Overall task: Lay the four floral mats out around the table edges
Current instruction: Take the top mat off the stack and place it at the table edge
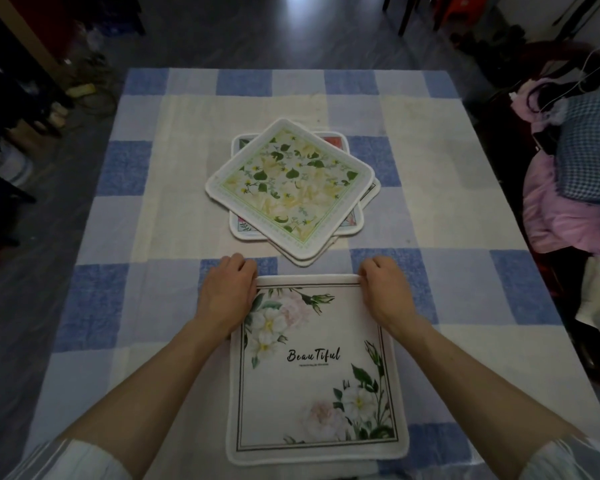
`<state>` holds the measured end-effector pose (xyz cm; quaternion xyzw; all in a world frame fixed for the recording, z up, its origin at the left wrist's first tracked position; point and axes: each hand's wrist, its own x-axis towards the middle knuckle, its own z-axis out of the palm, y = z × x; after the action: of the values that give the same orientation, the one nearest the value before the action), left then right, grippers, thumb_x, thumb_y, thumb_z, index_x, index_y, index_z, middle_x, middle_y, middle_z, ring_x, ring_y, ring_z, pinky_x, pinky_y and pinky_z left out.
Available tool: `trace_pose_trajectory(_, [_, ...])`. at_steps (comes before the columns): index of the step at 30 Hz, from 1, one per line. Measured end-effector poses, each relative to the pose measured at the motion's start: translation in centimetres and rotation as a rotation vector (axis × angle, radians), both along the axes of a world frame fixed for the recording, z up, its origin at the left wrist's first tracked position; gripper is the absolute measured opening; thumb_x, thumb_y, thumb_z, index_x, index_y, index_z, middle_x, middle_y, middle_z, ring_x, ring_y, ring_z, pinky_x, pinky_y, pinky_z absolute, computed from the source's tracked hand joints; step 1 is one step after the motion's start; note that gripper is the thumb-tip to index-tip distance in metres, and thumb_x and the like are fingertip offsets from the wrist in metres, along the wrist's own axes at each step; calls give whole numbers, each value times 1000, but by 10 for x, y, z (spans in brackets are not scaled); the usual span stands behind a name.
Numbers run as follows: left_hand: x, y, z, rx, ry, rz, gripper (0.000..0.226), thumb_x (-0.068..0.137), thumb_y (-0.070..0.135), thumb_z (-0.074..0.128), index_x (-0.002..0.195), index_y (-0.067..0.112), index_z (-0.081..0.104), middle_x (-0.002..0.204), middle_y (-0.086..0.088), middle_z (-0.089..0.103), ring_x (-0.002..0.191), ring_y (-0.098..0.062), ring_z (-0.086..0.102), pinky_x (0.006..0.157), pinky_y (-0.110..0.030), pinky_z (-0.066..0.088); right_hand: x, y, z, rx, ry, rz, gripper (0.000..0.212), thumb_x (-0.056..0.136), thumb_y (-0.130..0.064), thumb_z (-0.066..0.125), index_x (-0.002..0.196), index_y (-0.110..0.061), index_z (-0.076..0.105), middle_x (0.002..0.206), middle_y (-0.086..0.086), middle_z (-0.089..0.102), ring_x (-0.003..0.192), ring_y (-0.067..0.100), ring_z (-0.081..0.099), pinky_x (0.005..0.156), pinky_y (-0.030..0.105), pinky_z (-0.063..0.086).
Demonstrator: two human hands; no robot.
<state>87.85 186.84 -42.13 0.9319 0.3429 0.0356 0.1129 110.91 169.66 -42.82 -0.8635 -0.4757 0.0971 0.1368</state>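
Observation:
A white floral mat printed "Beautiful" (312, 372) lies flat at the near edge of the table. My left hand (227, 292) grips its far left corner and my right hand (385, 289) grips its far right corner. In the middle of the table sits a stack of floral mats, topped by a green-and-yellow leaf mat (290, 183) turned like a diamond. Under it a mat with red and blue corners (333, 138) shows only at its edges, and another white rim pokes out at the stack's near side.
The table wears a blue-and-cream checked cloth (136, 209). A chair heaped with pink and checked clothes (575, 188) stands close at the right. Bags and clutter (25, 140) line the floor on the left.

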Motion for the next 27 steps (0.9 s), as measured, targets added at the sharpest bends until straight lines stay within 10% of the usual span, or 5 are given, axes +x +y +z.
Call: trace_pose_trajectory(27, [-63, -97, -9, -102, 77, 160, 39, 85, 30, 59, 120, 14, 54, 120, -10, 54, 106, -29, 50, 80, -39, 48, -42, -98, 24, -75, 23, -16, 46, 82, -33, 66, 120, -10, 57, 120, 14, 57, 112, 31, 49, 95, 41, 43])
